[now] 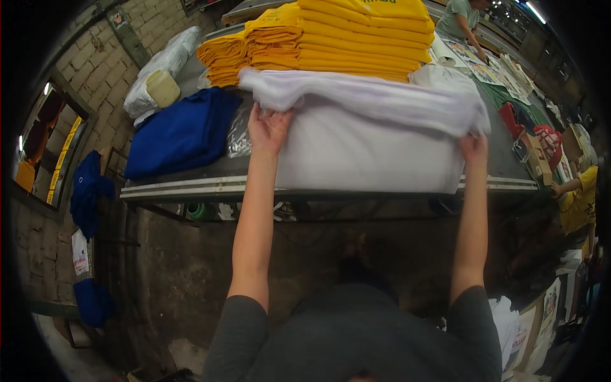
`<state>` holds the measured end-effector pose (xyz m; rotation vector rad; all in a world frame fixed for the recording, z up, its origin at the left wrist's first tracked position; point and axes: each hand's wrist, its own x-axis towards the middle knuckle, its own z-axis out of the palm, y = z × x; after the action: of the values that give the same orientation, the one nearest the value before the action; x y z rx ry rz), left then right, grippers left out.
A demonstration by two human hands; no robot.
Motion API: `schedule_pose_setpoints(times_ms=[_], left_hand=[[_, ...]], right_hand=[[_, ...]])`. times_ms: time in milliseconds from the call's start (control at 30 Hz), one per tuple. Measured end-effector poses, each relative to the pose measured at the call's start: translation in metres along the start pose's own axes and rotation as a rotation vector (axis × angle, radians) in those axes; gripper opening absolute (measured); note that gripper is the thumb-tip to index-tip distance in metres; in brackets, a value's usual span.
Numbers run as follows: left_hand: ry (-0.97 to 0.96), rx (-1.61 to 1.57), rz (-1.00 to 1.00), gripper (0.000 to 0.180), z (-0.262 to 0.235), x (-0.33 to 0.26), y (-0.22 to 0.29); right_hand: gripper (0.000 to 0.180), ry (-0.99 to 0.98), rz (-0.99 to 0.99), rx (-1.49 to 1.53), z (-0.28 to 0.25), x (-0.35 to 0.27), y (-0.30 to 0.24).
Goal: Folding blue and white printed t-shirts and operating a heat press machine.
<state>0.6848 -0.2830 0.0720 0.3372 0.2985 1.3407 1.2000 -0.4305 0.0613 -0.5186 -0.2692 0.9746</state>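
Observation:
A white cloth (pixel 375 153) lies spread over the table in front of me, its near edge at the table's front. Its far part is a lifted white fold (pixel 363 92), smeared by motion. My left hand (pixel 270 129) is at the fold's left end, palm turned up, fingers curled at the cloth's edge. At the right end, my right hand (pixel 473 148) is closed on the corner of the cloth, slightly blurred. Behind the fold rise stacks of folded yellow cloth (pixel 363 44). Left of my left hand sits a folded blue cloth (pixel 178 134), with a clear plastic bag (pixel 240 135) between.
A cream plastic container (pixel 163 88) and a white plastic-wrapped bundle (pixel 175 54) stand at the back left. At the right are a small cardboard box (pixel 536 159) and a red and white cloth (pixel 548 143). A co-worker (pixel 459 22) leans over printed sheets at the far right; another person's yellow shirt (pixel 580 200) shows nearer.

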Motion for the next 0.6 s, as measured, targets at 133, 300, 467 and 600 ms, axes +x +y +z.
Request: schedule_pose_setpoints(times_ms=[133,300,467,600], left_hand=[[0.172,1.352,0.178,0.074,-0.078,0.054,0.024],[0.377,1.432,-0.331,0.079,-0.093,0.032,-0.015],[0.349,1.238,-0.588,0.081,-0.034,0.039,-0.014],[0.405,1.154,-0.535,0.074,-0.036,0.050,-0.026]], right_hand=[[0.063,0.106,-0.227,-1.456,-0.027,0.058,0.052],[0.085,0.280,-0.015,-1.668,-0.076,0.005,0.088],[0.080,0.289,0.189,-1.591,-0.024,-0.016,0.074],[0.070,0.290,0.187,-1.443,0.001,-0.016,0.075]])
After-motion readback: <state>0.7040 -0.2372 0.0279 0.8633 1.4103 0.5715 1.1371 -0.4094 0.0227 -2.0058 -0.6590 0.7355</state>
